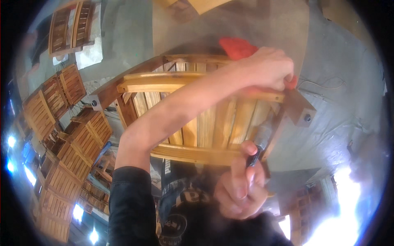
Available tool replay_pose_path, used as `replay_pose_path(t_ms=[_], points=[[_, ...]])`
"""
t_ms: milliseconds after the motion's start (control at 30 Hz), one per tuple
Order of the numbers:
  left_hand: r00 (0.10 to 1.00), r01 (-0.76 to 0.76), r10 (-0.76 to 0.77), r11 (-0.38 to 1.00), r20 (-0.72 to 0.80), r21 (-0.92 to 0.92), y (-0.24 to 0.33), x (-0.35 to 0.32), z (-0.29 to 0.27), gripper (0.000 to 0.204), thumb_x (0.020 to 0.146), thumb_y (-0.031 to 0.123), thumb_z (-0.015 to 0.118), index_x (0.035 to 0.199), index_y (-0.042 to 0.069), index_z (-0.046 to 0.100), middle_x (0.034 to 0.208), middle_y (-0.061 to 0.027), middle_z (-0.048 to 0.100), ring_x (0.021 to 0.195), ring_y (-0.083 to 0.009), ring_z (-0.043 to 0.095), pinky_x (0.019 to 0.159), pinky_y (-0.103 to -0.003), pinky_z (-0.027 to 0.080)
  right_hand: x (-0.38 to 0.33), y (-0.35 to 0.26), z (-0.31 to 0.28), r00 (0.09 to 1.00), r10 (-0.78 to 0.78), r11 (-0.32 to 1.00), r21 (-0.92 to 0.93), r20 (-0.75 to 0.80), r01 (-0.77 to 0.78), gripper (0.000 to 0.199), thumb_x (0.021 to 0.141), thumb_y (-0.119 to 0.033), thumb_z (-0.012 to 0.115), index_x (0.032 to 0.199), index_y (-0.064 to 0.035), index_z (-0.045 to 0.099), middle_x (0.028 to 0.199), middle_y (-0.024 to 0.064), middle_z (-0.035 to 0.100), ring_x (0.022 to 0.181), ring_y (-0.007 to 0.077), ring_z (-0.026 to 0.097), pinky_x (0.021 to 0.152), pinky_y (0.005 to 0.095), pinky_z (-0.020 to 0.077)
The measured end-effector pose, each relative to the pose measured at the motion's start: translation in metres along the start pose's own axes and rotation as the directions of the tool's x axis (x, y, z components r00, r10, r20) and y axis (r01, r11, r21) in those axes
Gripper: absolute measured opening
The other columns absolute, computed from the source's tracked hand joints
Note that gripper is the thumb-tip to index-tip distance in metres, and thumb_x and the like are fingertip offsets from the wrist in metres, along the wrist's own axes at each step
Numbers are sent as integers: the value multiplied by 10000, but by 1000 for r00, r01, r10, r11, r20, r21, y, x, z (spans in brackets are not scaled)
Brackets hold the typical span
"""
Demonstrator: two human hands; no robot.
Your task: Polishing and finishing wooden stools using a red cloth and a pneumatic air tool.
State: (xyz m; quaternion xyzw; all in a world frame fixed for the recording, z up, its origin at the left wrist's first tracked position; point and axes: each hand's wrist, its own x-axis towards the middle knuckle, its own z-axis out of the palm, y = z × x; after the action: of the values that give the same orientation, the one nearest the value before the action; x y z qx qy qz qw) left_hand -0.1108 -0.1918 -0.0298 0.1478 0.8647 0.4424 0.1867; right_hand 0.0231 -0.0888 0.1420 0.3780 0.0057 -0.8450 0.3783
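Note:
A slatted wooden chair (205,123) lies tilted in front of me on the grey floor. My left hand (269,69) reaches across it from the lower left. It presses a red cloth (237,47) against the chair's light top rail (164,82) near the right corner block (301,108). My right hand (240,188) is below the chair's near rail, closed around a dark-handled tool (254,156). The tool's grey metal end (264,133) points up at the chair's right side. A faint haze hangs over the slats.
Several slatted wooden chairs (69,135) are stacked and folded along the left. More (69,28) lie at the upper left. A thin cable (324,86) runs over the concrete floor (340,53) to the right. A wooden board (205,5) is at the top edge.

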Motion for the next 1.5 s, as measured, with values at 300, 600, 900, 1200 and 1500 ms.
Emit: replay_pose_path(t_ms=[300,600,900,1200,1500], points=[[998,-70,59,821,-38,-566,-5,-19,8,222,716,158,713,907,45,728,796,-158,690,771,-299,665,702,-390,510,0,21,-10,999,-20,999,-47,27,21,246,1012,-77,388,1218,-166,286,760,120,531,442,96,409,395,212,368],[985,146,-97,913,146,-381,-11,-44,-13,260,742,170,731,983,74,705,876,-151,695,834,-290,665,742,-393,501,-7,27,-6,990,-40,997,-60,137,48,277,1007,-64,405,1227,-162,268,782,144,540,475,105,440,422,220,373],[978,204,-195,971,79,-127,-39,-66,-22,214,728,198,761,880,66,686,807,-94,672,760,-250,626,706,-359,471,-28,32,-12,989,-50,999,-5,141,52,317,985,-17,418,1239,-164,297,781,162,550,397,96,365,399,227,351],[977,211,-195,945,87,-250,-15,4,13,288,710,252,776,943,98,706,880,-116,691,822,-278,645,736,-372,494,-49,16,-8,994,-101,993,-60,37,103,504,1004,-78,418,1464,-134,220,787,137,550,402,63,340,353,204,335],[887,426,-439,897,141,117,-53,-133,-73,252,718,195,754,742,36,559,721,-101,616,690,-221,590,658,-372,449,-72,-38,-5,964,-105,549,-823,-245,-150,564,980,-20,392,1498,-101,184,759,113,587,444,66,370,433,221,358]])
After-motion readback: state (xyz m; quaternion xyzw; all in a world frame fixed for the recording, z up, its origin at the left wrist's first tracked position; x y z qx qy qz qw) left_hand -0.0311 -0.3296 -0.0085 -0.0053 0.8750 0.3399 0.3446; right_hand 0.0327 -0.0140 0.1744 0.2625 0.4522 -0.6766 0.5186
